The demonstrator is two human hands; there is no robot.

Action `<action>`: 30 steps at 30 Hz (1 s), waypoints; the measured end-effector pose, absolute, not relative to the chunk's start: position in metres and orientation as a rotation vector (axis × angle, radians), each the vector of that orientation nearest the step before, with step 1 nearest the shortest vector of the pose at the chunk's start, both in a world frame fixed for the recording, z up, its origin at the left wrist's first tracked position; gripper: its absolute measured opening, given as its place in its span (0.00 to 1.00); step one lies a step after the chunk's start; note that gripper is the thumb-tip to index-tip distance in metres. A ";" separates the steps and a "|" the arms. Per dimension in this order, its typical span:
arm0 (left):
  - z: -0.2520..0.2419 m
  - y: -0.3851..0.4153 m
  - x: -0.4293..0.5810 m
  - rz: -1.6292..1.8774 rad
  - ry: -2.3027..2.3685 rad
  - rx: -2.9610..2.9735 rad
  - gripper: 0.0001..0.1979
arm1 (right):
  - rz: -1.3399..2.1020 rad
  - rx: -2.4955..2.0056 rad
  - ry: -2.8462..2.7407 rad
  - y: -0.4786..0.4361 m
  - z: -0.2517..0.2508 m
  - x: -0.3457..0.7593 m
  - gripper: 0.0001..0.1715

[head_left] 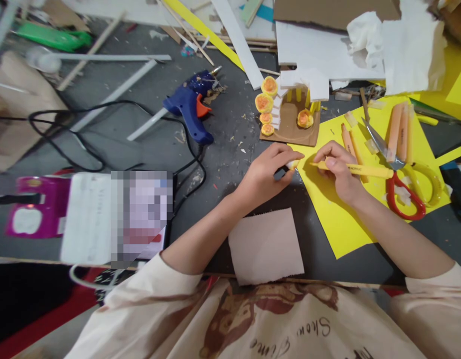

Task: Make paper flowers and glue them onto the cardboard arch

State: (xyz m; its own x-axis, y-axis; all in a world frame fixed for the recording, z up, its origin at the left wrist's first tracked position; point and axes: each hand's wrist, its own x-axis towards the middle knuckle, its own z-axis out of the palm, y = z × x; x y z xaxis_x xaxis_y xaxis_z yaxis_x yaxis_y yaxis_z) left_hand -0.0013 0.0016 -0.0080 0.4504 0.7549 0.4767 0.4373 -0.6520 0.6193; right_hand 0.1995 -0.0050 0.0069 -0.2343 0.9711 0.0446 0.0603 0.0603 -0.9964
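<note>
My left hand point(269, 169) pinches a small white piece point(292, 163) with yellow on it, mostly hidden by the fingers. In my right hand point(340, 172) is a yellow acrylic marker point(368, 170), its tip pointing left toward the small piece. Whether the tip touches it I cannot tell. Just beyond my hands stands a small cardboard model point(295, 119) with white steps and round yellow-orange pieces point(264, 103). Under my right hand lies a yellow sheet point(350, 219).
Red-handled scissors point(405, 199), a roll of clear tape point(432, 184) and orange markers point(398, 132) lie at right. A blue glue gun point(189, 104) with its black cord point(140, 104) lies left of the model. A pinkish paper point(266, 247) is near the front edge, a phone point(148, 214) at left.
</note>
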 end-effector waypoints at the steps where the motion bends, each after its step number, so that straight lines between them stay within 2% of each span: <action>1: -0.008 0.001 -0.002 1.042 1.003 2.295 0.14 | 1.304 -1.099 -1.491 -0.005 0.008 0.199 0.21; 8: -0.008 0.000 -0.003 0.964 0.989 2.267 0.09 | 1.364 -1.089 -1.515 -0.005 0.015 0.195 0.18; 17: -0.007 0.001 -0.004 0.842 1.004 2.277 0.12 | 1.354 -1.120 -1.593 -0.005 0.013 0.195 0.15; 30: -0.006 0.001 -0.003 0.932 0.970 2.279 0.10 | 1.303 -1.145 -1.569 -0.004 0.013 0.195 0.15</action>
